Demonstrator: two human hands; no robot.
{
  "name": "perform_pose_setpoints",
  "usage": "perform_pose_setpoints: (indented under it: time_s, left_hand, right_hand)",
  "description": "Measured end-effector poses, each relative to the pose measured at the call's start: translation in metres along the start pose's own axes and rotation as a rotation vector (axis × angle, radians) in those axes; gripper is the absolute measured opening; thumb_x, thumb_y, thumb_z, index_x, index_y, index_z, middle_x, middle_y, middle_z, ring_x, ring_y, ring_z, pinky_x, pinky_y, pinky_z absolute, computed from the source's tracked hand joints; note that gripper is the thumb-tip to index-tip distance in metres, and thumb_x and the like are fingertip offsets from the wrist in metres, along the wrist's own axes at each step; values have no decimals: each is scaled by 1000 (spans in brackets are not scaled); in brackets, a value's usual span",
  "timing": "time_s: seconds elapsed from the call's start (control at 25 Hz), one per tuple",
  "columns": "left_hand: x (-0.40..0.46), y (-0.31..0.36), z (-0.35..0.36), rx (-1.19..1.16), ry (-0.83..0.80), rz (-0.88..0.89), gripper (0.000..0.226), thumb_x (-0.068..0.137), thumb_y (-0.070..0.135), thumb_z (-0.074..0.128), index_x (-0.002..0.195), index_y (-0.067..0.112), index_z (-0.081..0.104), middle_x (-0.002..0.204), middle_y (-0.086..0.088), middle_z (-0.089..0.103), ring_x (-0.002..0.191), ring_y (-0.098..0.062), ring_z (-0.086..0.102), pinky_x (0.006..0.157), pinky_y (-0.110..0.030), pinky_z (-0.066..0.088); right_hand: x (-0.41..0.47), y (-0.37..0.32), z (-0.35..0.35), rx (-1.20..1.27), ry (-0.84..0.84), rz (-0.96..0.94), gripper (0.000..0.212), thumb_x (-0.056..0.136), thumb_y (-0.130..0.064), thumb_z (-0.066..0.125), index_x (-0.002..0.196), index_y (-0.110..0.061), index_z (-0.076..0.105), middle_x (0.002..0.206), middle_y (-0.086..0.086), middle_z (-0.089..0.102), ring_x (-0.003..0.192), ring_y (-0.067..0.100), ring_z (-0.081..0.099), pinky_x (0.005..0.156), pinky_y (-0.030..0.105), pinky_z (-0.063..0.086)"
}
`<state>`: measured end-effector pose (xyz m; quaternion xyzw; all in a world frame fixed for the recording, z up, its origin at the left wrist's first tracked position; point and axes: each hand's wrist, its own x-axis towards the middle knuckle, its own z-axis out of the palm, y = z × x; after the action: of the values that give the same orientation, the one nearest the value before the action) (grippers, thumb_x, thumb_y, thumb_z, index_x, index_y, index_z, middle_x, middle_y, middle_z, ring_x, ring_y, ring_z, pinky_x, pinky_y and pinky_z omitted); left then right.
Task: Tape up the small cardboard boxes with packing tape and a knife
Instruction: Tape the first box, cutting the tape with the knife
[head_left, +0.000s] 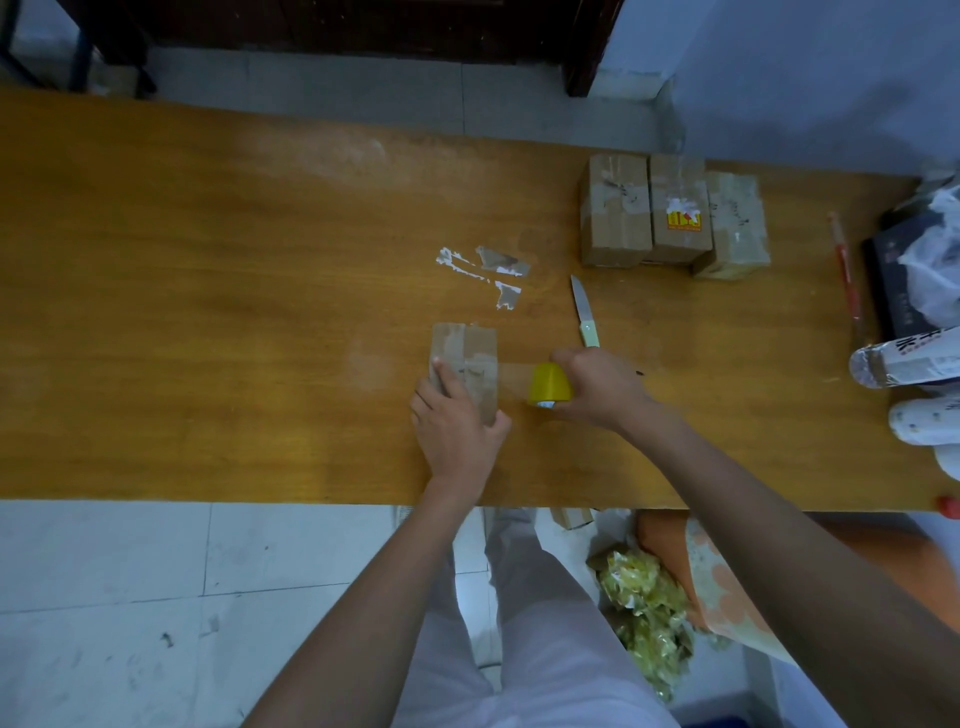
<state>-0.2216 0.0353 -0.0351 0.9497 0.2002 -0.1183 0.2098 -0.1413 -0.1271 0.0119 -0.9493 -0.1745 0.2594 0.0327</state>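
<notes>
A small cardboard box (467, 353) lies on the wooden table (208, 312) near its front edge. My left hand (454, 426) rests on the box and holds it down, fingers on top and thumb at its right side. My right hand (597, 387) grips a yellow roll of packing tape (549, 384) just right of the box. A strip of clear tape (514, 371) runs from the roll onto the box top. A knife (584, 312) with a pale green handle lies on the table just beyond my right hand, blade pointing away.
Three taped cardboard boxes (672, 213) stand side by side at the back right. Torn tape scraps (493, 275) lie beyond the box. A red stick (847, 270), a dark box (898, 280), a plastic bag and bottles (914, 358) crowd the right end.
</notes>
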Motion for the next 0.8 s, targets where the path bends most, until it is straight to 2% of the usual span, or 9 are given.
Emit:
perform_pose_setpoints:
  time_s: [0.24,0.36,0.44,0.52,0.64,0.72,0.8]
  left_hand:
    - [24,-57,-28,-61,49,-91,105,69,53,74,146,5,22,132,-23,41,116,-37,43,96,-42,44]
    - [30,-61,-34,-53,-21,-83,115,69,56,76,150,3,14,142,-25,33,127,-39,37,104,-43,39]
    - [31,-59,-37,-61,-55,-76,121,71,63,73,151,1,6,149,-26,24,134,-40,31,109,-46,36]
    - [33,-55,-41,-92,27,-86,108,78,63,64,150,1,13,148,-26,27,134,-40,32,109,-48,35]
    - [57,-39,-46,-121,236,-65,64,94,43,49,139,-2,37,141,-25,40,127,-40,41,103,-46,35]
    - [85,-28,-46,-65,262,-32,45,99,31,40,130,-1,47,134,-21,48,120,-36,47,98,-44,37]
    - [105,-26,-38,62,210,1,39,101,27,32,120,1,55,124,-18,55,113,-34,50,92,-43,37]
  right_hand:
    - [14,-30,4,13,151,-146,49,77,-32,74,118,-15,53,112,4,57,100,24,55,74,34,46]
    - [11,-31,11,11,169,-103,50,78,-24,74,121,-14,50,117,5,56,104,25,54,76,35,48]
    - [9,-29,15,22,187,-94,48,78,-21,74,119,-13,50,116,6,56,104,25,54,75,32,43]
    - [8,-29,16,27,193,-92,48,78,-20,75,118,-13,50,116,6,56,103,25,53,74,31,41]
    - [9,-29,15,27,188,-86,51,77,-21,76,121,-14,50,117,6,56,104,23,53,75,31,41]
    - [9,-30,16,29,189,-84,52,77,-22,76,122,-15,50,118,5,55,105,23,53,76,31,42]
    - [9,-29,18,35,194,-80,52,77,-19,76,121,-14,51,117,5,55,105,24,54,75,31,41]
